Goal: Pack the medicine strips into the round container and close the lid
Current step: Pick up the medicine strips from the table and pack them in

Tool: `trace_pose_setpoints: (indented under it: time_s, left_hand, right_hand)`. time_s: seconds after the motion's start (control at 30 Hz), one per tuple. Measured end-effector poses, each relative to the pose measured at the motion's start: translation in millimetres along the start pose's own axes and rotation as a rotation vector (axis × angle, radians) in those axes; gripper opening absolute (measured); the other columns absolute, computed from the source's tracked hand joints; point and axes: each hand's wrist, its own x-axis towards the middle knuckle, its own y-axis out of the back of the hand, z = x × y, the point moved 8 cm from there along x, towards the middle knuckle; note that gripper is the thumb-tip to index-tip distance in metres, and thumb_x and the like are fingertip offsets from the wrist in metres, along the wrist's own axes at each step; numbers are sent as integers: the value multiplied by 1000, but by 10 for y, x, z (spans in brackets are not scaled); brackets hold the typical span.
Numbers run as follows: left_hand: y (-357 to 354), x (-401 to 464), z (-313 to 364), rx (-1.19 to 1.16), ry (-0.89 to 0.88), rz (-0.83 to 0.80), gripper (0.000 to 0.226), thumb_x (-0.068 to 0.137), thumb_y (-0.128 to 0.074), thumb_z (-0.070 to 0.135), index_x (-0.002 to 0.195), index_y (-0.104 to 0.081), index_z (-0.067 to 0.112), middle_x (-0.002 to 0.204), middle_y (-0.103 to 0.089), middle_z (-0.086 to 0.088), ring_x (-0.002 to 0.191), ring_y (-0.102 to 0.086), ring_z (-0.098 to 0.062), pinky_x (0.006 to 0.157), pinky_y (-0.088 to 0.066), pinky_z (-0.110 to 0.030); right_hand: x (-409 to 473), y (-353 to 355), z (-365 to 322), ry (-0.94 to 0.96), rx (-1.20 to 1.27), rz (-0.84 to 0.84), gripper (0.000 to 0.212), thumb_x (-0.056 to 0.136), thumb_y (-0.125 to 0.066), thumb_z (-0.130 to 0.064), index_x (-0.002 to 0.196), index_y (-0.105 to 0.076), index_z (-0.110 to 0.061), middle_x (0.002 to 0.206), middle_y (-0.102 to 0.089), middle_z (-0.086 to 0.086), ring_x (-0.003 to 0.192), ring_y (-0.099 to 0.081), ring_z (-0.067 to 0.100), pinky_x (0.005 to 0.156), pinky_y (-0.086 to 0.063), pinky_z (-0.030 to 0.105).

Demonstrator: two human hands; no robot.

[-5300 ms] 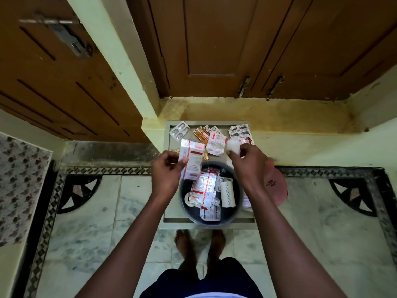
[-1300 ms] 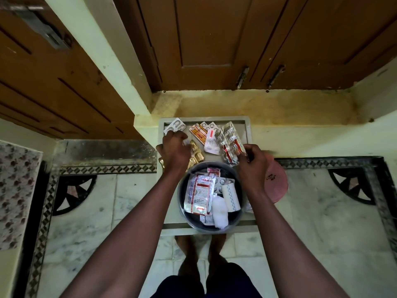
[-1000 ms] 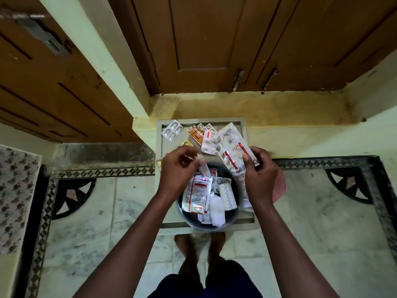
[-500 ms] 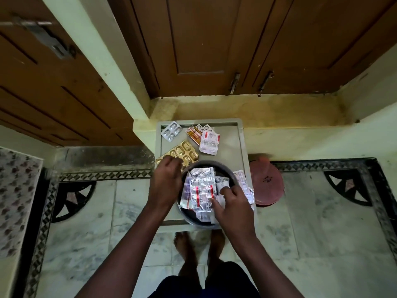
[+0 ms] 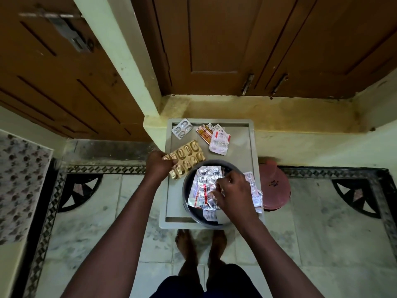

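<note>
The dark round container [image 5: 187,197] stands at the near end of a small grey table [image 5: 240,147], filled with several strips. My right hand [image 5: 233,191] rests inside it, fingers pressing on a silver strip with red print [image 5: 207,179]. My left hand [image 5: 159,163] grips the left end of a gold blister strip [image 5: 187,159] lying just left of the container's rim. On the table's far part lie a silver strip [image 5: 182,129], an orange strip [image 5: 203,133] and a white and red strip [image 5: 219,142]. Another silver strip [image 5: 254,191] hangs off the table's right edge. The reddish lid [image 5: 274,188] lies to the right.
The table stands against a yellow step below brown wooden doors [image 5: 214,44]. A pale pillar [image 5: 120,52] rises at the left. The marble floor [image 5: 322,233] has a patterned border. My bare feet [image 5: 199,248] stand under the table's near edge.
My right hand laid the silver and red strips into the container and now presses on them. My left hand went to the gold strip and took hold of its end.
</note>
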Motion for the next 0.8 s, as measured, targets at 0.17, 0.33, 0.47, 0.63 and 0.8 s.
trace_pose_setpoints:
  time_s: [0.17, 0.33, 0.47, 0.63, 0.8]
  left_hand:
    - [192, -451, -78, -555, 216, -17, 25, 92, -75, 5, 114, -69, -4, 106, -73, -19, 78, -69, -22, 48, -57, -19]
    - [-121, -1039, 62, -550, 200, -219, 24, 82, -83, 0, 99, -67, 6, 104, -76, -17, 91, -75, -29, 64, -62, -30]
    - [-502, -1410, 112, -277, 13, -268, 21, 82, -86, 9, 95, -70, 11, 93, -79, -9, 73, -78, -16, 64, -65, -33]
    - [-550, -1490, 129, 165, -160, -112, 23, 79, -84, 38, 80, -66, 24, 76, -71, 8, 80, -70, -14, 59, -46, -27]
    - [-662, -1504, 125, 496, -166, -160, 36, 80, -76, 50, 86, -60, 18, 96, -68, -8, 86, -70, -29, 61, -47, -31]
  right_hand:
    - [21, 73, 58, -44, 220, 76, 26, 83, -81, -32, 99, -75, -12, 102, -63, 12, 97, -62, 31, 80, -53, 42]
    - [59, 217, 130, -303, 778, 127, 20, 102, -62, -23, 120, -69, -17, 107, -73, -7, 95, -69, 4, 81, -55, 26]
    - [14, 349, 239, -344, 805, 166, 28, 89, -65, 2, 113, -75, -11, 98, -77, -9, 88, -71, -6, 74, -52, 13]
    - [-111, 275, 454, -378, 697, 214, 25, 98, -55, -8, 108, -75, -20, 95, -77, -7, 89, -71, 7, 78, -58, 37]
    - [-84, 289, 220, -168, 533, 200, 22, 90, -70, -6, 112, -73, -9, 98, -75, 8, 88, -69, 25, 79, -52, 32]
